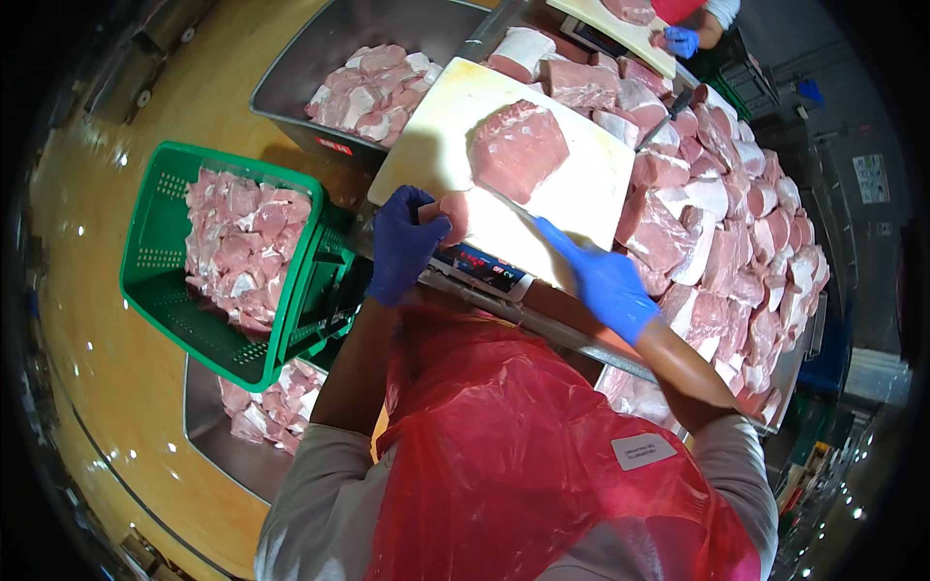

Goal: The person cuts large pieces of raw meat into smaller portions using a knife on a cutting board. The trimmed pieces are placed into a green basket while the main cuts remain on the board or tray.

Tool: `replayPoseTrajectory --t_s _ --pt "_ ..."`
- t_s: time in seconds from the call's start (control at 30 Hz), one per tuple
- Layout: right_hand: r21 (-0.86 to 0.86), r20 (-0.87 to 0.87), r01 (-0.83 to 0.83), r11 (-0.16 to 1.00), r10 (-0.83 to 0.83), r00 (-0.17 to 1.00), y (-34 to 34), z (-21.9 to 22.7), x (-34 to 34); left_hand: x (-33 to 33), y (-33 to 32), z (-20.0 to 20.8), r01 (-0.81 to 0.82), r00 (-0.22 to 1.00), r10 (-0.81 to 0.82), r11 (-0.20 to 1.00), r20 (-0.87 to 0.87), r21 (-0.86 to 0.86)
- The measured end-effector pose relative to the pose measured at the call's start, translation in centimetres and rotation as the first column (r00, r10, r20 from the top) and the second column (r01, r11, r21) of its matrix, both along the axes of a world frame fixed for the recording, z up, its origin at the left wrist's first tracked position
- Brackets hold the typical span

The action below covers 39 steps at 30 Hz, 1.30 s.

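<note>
A white cutting board (436, 121) lies in front of me, with a large boneless piece of pale pink meat (520, 153) on its middle. My left hand (399, 250), in a blue glove, is closed on a small piece of meat (454, 213) at the board's near left edge. In my right hand (612, 289), also gloved in blue, is a knife (506, 201). Its blade points left across the board, between the large piece and the small one. The index finger lies stretched along the knife, and the handle is mostly hidden by the hand.
A scale with a lit display (481, 271) sits under the board's near edge. Many meat chunks (707, 232) are heaped at right, a dark-handled tool (679, 103) among them. At left are a green basket (145, 232) and metal bins (291, 73) of meat. A co-worker's gloved hand (681, 41) shows beyond.
</note>
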State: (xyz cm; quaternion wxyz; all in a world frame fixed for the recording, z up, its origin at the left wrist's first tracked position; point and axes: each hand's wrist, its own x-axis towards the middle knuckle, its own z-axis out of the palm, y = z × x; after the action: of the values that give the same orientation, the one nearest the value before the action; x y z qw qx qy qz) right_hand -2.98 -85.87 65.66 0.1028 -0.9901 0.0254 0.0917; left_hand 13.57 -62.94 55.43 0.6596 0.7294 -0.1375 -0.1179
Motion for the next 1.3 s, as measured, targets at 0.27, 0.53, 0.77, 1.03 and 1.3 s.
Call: replayPoseTrajectory --t_s 0.27,0.53,0.77,1.03,1.3 --pt "0.091 0.047 -0.009 0.996 0.004 0.999 1.0 -3.7 4.0 2.0 1.8 1.2 0.039 0.999 -0.041 0.992 0.018 0.123" --pt "0.163 0.063 0.096 0.982 -0.107 0.992 -6.9 -1.2 -10.6 7.4 23.8 4.3 -0.237 0.971 0.237 0.93 0.036 0.279" --pt "0.195 0.214 0.15 0.969 -0.192 0.958 -2.0 -2.4 -5.1 9.8 10.7 11.4 -0.276 0.786 -0.024 0.881 0.618 0.385" --pt "-0.175 0.048 0.133 0.976 -0.127 0.991 1.3 -3.5 -0.8 10.3 -8.4 12.5 0.268 0.43 -0.575 0.817 0.696 0.51" --pt "-0.121 0.176 0.079 0.989 -0.057 0.983 4.4 -3.7 7.0 8.3 -16.8 11.4 0.282 0.395 -0.905 0.281 0.156 0.917"
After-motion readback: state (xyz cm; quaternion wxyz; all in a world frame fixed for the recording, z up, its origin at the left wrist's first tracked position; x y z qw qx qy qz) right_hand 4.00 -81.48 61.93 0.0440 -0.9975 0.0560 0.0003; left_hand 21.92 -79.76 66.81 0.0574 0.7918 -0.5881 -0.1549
